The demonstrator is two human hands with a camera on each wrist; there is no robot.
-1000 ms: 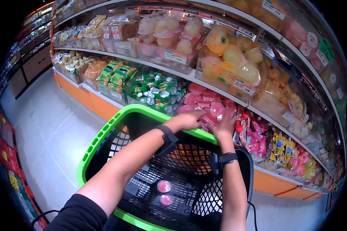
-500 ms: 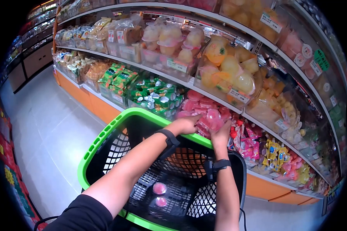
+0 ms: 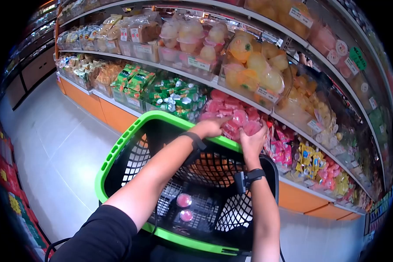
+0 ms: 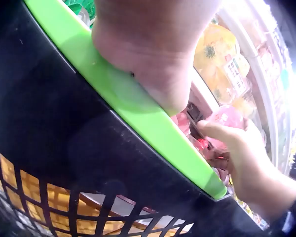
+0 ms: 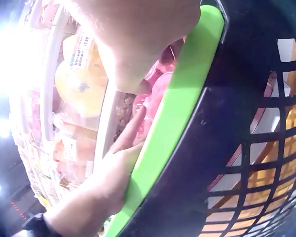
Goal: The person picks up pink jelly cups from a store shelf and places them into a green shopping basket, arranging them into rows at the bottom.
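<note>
Pink jelly cups (image 3: 220, 102) with clear lids lie piled in a bin on the lower shelf. My right hand (image 3: 252, 145) holds one pink jelly cup (image 3: 252, 127) between thumb and fingers at the pile's right side; the left wrist view shows the same cup (image 4: 226, 117) above the thumb. Over the basket's green rim (image 3: 161, 115) reaches my left hand (image 3: 208, 128), its index finger extended against the cups in the right wrist view (image 5: 108, 173); its other fingers are partly hidden. Two pink cups (image 3: 184, 200) sit on the floor of the black basket.
Green packets (image 3: 177, 98) fill the bin left of the pink cups, with red and pink wrapped sweets (image 3: 280, 144) to the right. Just above, a shelf edge (image 3: 205, 78) carries a bin of large yellow jelly cups (image 3: 257, 61). Grey floor (image 3: 61, 131) lies to the left.
My right hand has drawn a pink cup to the pile's right side and turned with it. The left hand stays at the pile's near left, its index finger now pointing into the cups.
</note>
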